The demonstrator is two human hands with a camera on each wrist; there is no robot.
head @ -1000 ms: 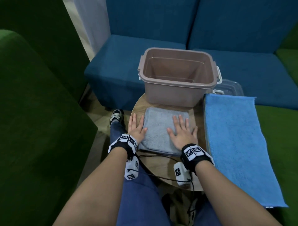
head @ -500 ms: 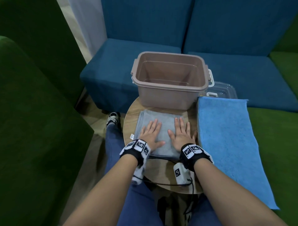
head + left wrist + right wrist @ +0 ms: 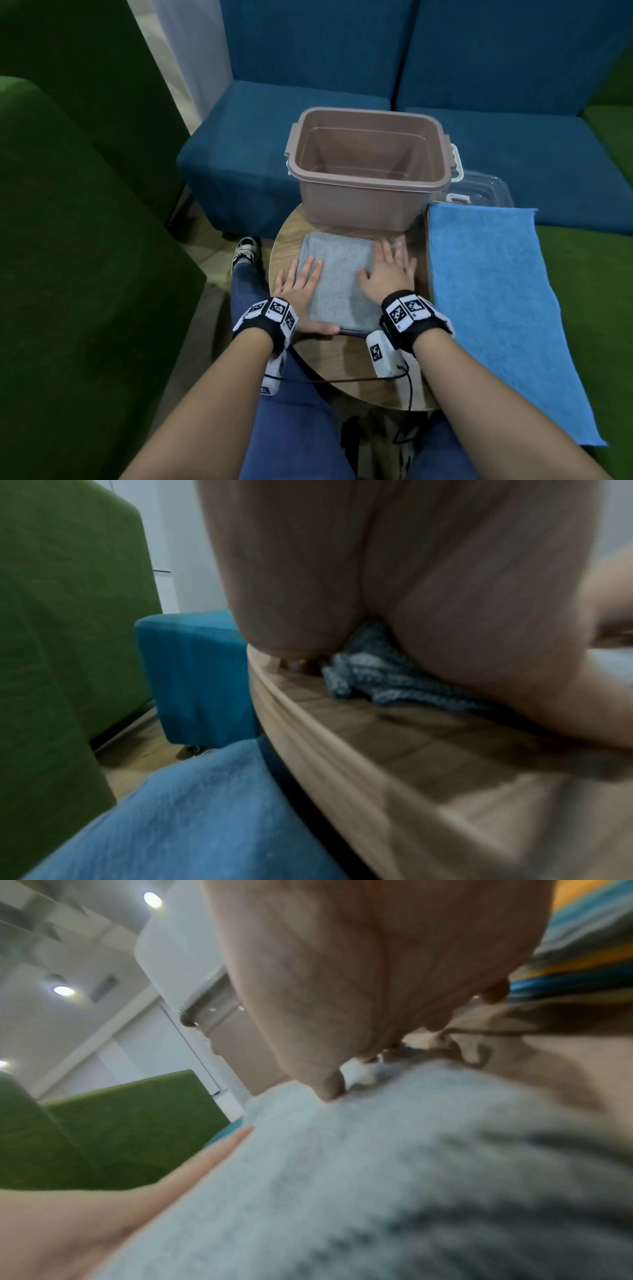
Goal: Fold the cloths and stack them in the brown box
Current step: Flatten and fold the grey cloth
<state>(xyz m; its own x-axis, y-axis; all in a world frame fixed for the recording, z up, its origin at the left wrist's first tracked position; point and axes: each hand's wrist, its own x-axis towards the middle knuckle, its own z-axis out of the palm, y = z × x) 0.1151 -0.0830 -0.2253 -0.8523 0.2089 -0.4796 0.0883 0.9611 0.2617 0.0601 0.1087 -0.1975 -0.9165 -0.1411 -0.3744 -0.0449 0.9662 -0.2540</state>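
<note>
A person sits at a small round wooden tabletop (image 3: 329, 363) with both forearms stretched forward over it. A folded grey cloth (image 3: 337, 274) lies flat in the middle of the tabletop, just in front of an open brown box (image 3: 368, 192) that stands at the far edge with nothing visible inside it. The left hand (image 3: 301, 291) lies flat along the left side of the cloth, fingers straight and spread, some resting on the cloth and the outer ones on the wood beside it, the thumb laid along the near edge. The right hand (image 3: 385, 274) lies flat on the right side of the cloth, fingers straight and fanned, its outer fingers reaching past the cloth's right edge. Neither hand grips anything; both press down with open palms. In the left wrist view the palm fills the upper frame and the cloth's bunched edge (image 3: 373, 677) shows beneath it on the wood. To the right of the tabletop a larger blue cloth (image 3: 496, 308) lies spread on a green seat, touching the table's edge. A clear lid (image 3: 486, 192) rests behind it, beside the box. Blue sofas stand behind, and a green armchair (image 3: 78, 274) is at left.
</note>
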